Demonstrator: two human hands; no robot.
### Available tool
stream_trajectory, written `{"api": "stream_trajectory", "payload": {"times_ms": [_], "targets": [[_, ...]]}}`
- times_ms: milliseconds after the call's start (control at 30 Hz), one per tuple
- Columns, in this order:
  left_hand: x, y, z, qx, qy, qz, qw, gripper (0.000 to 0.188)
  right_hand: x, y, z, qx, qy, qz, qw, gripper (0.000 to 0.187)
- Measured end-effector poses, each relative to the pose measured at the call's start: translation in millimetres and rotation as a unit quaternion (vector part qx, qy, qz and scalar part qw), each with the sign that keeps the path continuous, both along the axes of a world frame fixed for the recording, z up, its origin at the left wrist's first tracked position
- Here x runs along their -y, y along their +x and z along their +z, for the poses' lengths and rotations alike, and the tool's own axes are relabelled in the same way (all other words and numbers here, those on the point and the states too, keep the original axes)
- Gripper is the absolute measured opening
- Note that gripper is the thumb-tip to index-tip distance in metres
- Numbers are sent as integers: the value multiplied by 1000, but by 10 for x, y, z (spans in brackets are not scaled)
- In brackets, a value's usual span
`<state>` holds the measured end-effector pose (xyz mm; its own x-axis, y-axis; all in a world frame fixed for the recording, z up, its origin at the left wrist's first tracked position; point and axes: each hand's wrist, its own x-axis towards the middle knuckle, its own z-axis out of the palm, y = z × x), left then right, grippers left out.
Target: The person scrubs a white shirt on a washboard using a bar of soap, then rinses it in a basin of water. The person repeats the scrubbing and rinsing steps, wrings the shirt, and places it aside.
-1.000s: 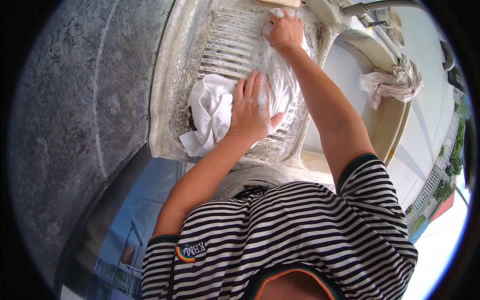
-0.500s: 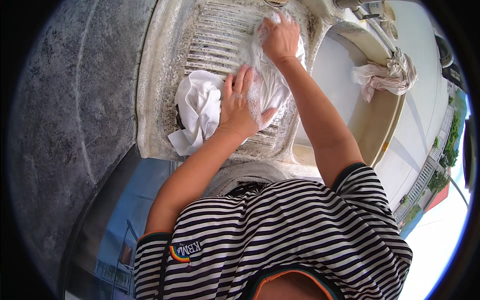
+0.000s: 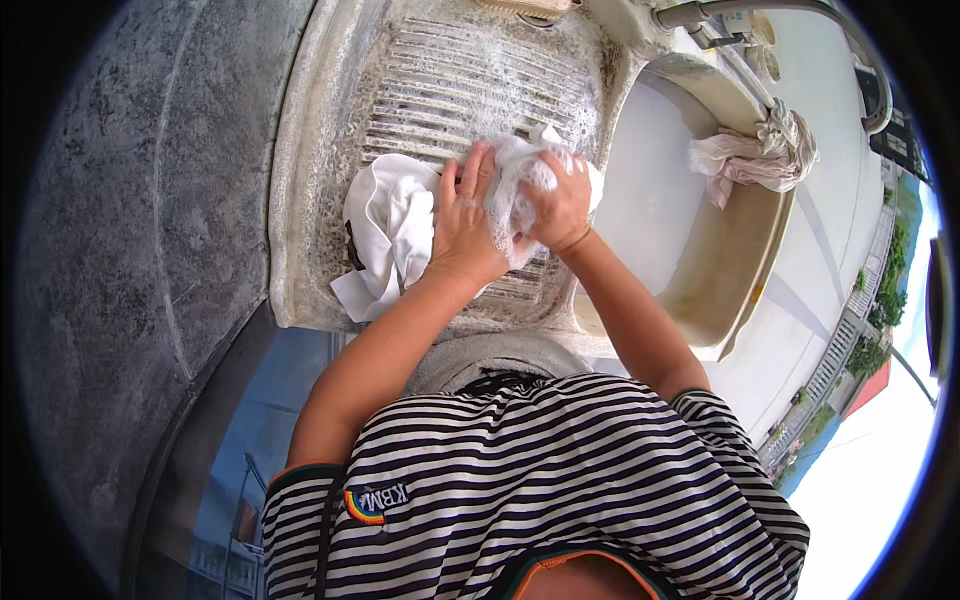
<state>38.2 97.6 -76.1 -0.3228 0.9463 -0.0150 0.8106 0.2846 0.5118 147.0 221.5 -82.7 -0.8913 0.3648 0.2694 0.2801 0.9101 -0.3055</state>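
Observation:
A soapy white cloth lies bunched on the ridged washboard of a worn stone sink, lather spread over it. My right hand is closed on the cloth's right part, foam on its fingers. Against the cloth's left side rests my left hand, its fingers stretched out on the board and its thumb reaching towards the right hand; foam partly hides where it touches. Left of that hand sits another crumpled white cloth, with a small dark patch showing at its edge.
To the right of the washboard is a pale basin, a wrung pinkish-white cloth draped over its rim. A grey tap stands at the far right. At the far edge lies a brush. Dark grey concrete borders the left.
My right hand has drawn nearer from the far end of the washboard, gathering the stretched cloth into a bunch beside my left hand. The left hand has barely moved. The brush now shows more fully.

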Motion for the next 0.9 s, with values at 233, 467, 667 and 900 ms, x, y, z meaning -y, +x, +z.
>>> {"api": "stream_trajectory", "payload": {"times_ms": [233, 467, 667, 900], "targets": [[29, 9, 80, -9, -7, -7, 1000, 85, -1000, -1264, -164, 149, 9, -247, 957, 26], [-8, -27, 52, -21, -70, -16, 997, 81, 198, -64, 497, 82, -61, -58, 993, 22], [-9, 2, 21, 12, -1, 14, 1000, 86, -617, -877, -85, 148, -21, -164, 975, 27], [-43, -37, 81, -35, -47, -9, 998, 81, -768, -1078, -162, 87, 36, -185, 978, 25]]}}
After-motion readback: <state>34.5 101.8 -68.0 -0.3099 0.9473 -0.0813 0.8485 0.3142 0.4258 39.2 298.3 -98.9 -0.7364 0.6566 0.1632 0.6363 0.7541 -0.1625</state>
